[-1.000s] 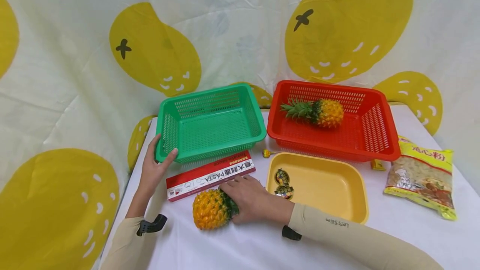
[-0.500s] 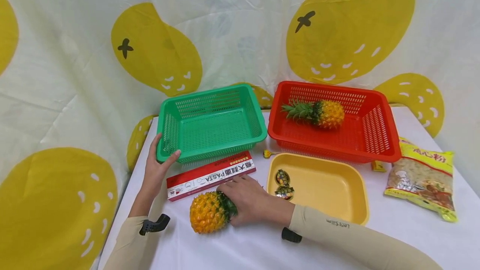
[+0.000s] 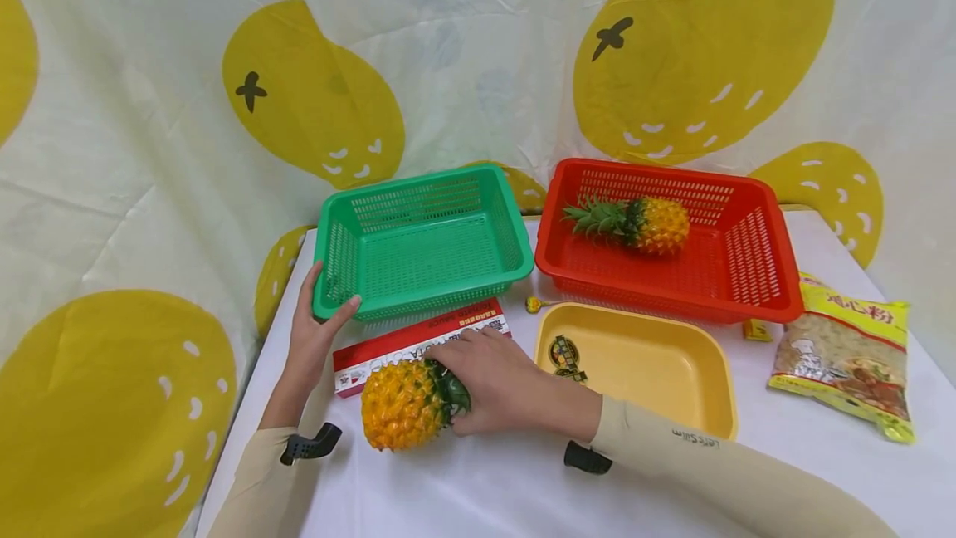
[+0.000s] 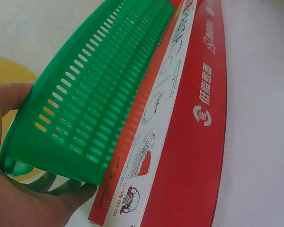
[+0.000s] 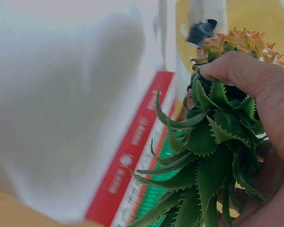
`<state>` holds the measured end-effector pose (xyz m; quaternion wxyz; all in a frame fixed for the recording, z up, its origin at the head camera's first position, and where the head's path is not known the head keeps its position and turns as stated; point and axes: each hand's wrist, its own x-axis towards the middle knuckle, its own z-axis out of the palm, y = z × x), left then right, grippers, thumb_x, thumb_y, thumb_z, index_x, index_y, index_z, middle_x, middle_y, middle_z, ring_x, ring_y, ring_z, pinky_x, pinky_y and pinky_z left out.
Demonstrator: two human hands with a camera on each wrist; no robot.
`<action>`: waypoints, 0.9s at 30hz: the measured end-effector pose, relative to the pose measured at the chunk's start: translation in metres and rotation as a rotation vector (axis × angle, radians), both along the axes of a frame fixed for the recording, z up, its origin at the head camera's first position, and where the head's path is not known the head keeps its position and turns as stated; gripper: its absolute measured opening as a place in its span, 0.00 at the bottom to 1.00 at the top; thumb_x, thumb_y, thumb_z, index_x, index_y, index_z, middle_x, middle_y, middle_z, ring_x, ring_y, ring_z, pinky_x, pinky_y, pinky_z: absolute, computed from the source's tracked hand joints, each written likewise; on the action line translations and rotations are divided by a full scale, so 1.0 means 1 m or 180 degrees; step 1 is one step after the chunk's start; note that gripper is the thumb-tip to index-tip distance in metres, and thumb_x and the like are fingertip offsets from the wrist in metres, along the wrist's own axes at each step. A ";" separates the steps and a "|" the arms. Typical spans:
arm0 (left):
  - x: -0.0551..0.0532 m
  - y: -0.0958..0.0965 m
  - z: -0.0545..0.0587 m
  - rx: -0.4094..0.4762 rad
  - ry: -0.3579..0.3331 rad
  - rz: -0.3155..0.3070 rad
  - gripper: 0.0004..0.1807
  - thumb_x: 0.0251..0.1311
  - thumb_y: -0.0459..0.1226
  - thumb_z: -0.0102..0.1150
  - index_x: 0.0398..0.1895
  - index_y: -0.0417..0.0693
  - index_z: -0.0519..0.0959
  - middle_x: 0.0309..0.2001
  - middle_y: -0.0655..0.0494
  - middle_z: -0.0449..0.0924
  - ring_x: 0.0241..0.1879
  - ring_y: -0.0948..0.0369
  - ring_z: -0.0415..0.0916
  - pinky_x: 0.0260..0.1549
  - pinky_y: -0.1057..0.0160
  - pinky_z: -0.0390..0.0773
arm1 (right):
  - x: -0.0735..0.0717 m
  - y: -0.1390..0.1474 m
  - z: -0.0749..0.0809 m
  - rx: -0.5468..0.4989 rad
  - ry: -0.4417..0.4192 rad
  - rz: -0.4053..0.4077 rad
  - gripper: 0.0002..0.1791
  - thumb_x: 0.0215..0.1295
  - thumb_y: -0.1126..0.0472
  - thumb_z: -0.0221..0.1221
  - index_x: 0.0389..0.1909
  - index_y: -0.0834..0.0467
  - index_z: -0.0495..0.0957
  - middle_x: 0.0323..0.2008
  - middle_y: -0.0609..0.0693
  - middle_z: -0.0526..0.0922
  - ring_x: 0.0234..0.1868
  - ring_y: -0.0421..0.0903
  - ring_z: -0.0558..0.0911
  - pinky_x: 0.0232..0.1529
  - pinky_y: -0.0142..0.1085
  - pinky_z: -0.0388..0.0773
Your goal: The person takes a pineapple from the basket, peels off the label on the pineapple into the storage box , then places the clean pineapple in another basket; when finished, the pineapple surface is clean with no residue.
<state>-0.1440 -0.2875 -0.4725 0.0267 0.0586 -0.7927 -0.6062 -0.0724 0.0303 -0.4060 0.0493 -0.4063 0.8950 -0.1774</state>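
Note:
My right hand point(image 3: 496, 380) grips a pineapple point(image 3: 403, 405) at its leafy crown, the yellow fruit pointing left. In the right wrist view the thumb presses where the green leaves point(image 5: 203, 137) meet the fruit. The pineapple overlaps the front edge of a red and white pasta box point(image 3: 421, 343) in the head view. My left hand point(image 3: 315, 330) holds the near left corner of a green basket point(image 3: 429, 301), thumb on one side and fingers on the other. In the left wrist view that basket's slotted wall point(image 4: 85, 99) stands right beside the pasta box point(image 4: 189, 142).
Right of the green basket stands a red basket point(image 3: 672, 297) with another pineapple point(image 3: 660, 227) inside. In front are a yellow tray point(image 3: 650, 355) with dark round stickers and a small lollipop point(image 3: 533, 304). A bag of pasta point(image 3: 844, 364) and a small yellow packet point(image 3: 757, 330) lie at right.
My right hand has raised the pineapple off the table and shifted it a little left, so it now overlaps the pasta box. My left hand stays at the green basket's corner.

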 end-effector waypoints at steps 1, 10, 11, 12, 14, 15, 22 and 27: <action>0.000 0.000 0.000 -0.0001 0.0001 0.0001 0.50 0.70 0.49 0.68 0.86 0.75 0.46 0.84 0.58 0.47 0.77 0.49 0.54 0.71 0.47 0.67 | -0.002 0.001 0.004 -0.0003 0.0019 -0.0008 0.46 0.51 0.42 0.77 0.71 0.51 0.73 0.62 0.44 0.82 0.62 0.50 0.77 0.64 0.50 0.73; -0.001 0.001 0.001 -0.0018 -0.0014 0.0021 0.51 0.70 0.49 0.69 0.86 0.75 0.46 0.83 0.57 0.48 0.77 0.48 0.55 0.70 0.45 0.67 | -0.023 0.023 0.031 -0.0222 0.0047 -0.0192 0.45 0.50 0.46 0.78 0.70 0.51 0.75 0.60 0.43 0.82 0.58 0.48 0.76 0.59 0.49 0.76; -0.001 0.001 0.002 -0.0025 -0.0011 0.0020 0.51 0.70 0.49 0.69 0.86 0.74 0.46 0.83 0.56 0.48 0.77 0.48 0.55 0.70 0.45 0.68 | -0.025 0.026 0.033 -0.0222 0.0071 -0.0219 0.45 0.50 0.46 0.78 0.70 0.51 0.75 0.60 0.44 0.82 0.58 0.48 0.76 0.59 0.49 0.76; -0.001 0.001 0.002 -0.0026 -0.0006 0.0016 0.51 0.70 0.49 0.69 0.86 0.75 0.46 0.83 0.56 0.48 0.77 0.48 0.55 0.70 0.45 0.68 | -0.028 0.030 0.036 -0.0231 0.0094 -0.0241 0.44 0.50 0.46 0.79 0.70 0.51 0.75 0.59 0.44 0.83 0.57 0.49 0.77 0.57 0.49 0.77; -0.001 0.001 0.003 -0.0051 0.0014 0.0004 0.51 0.70 0.49 0.69 0.86 0.75 0.46 0.83 0.56 0.48 0.77 0.48 0.54 0.69 0.45 0.68 | -0.034 0.036 0.040 -0.0222 0.0162 -0.0290 0.44 0.50 0.46 0.79 0.68 0.52 0.76 0.57 0.45 0.83 0.54 0.49 0.78 0.54 0.50 0.78; -0.001 0.000 0.003 -0.0060 0.0013 0.0006 0.51 0.70 0.50 0.69 0.86 0.75 0.46 0.83 0.56 0.48 0.78 0.48 0.54 0.69 0.45 0.69 | -0.037 0.039 0.043 -0.0218 0.0180 -0.0312 0.43 0.50 0.46 0.79 0.68 0.52 0.76 0.56 0.45 0.84 0.54 0.49 0.78 0.54 0.51 0.79; 0.000 -0.002 0.001 -0.0143 -0.0002 0.0013 0.52 0.70 0.50 0.69 0.86 0.77 0.45 0.83 0.57 0.48 0.79 0.49 0.50 0.66 0.43 0.71 | -0.060 0.063 0.064 -0.0174 0.0147 -0.0445 0.44 0.50 0.45 0.79 0.68 0.53 0.76 0.53 0.47 0.84 0.50 0.48 0.80 0.47 0.47 0.82; 0.001 -0.002 0.000 -0.0151 -0.0028 -0.0008 0.52 0.69 0.51 0.69 0.86 0.77 0.44 0.84 0.57 0.47 0.79 0.49 0.49 0.66 0.42 0.71 | -0.078 0.084 0.074 -0.0161 0.0131 -0.0620 0.46 0.48 0.45 0.79 0.69 0.55 0.75 0.52 0.52 0.85 0.48 0.51 0.82 0.45 0.50 0.83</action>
